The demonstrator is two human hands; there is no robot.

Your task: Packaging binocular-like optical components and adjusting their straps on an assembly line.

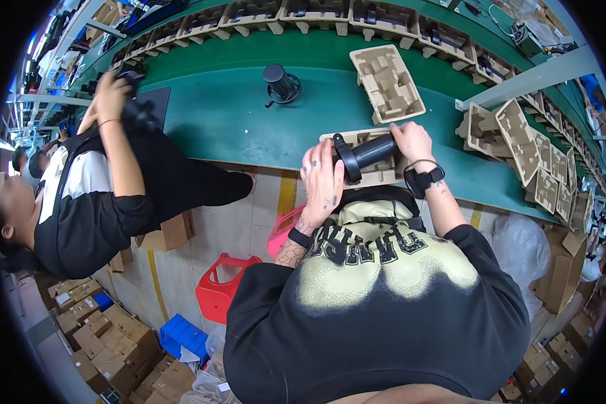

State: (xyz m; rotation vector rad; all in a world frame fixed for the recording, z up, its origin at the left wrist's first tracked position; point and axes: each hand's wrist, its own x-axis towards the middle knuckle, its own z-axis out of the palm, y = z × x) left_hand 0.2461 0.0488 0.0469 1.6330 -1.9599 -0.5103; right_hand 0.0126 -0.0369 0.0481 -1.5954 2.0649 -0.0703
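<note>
Right now I am looking down over a dark sweatshirt with pale patches [377,283] at a green conveyor belt [236,108] that runs across the view. My left hand [322,182] lies flat and spread, fingers extended, on the near left part of a moulded pulp tray [384,174] that sits at the near edge of the belt. It presses on the tray and closes around nothing that I can see, though its fingertips come just beside the ringed end of a black cylindrical device [367,153]. My right hand [413,143] curls around the far right end of that device, fingers wrapped over it, and a black wristband [424,179] sits on that wrist. The device lies on its side across the tray, its looped end toward my left hand, its ribbed body pointing to the right.

Further out on the belt an empty pulp tray [387,83] lies tilted, well apart from my hands, and to its left a second black cylinder [280,83] stands upright on a round base. A stack of pulp trays [528,145] leans at the right, beyond the belt's edge. Along the far side a row of filled trays [303,15] follows the curve of the line.

At my left a co-worker's raised hand [111,94] holds something dark; I cannot tell what. Below, a red stool [221,289] and cardboard boxes [114,350] stand on the floor.
</note>
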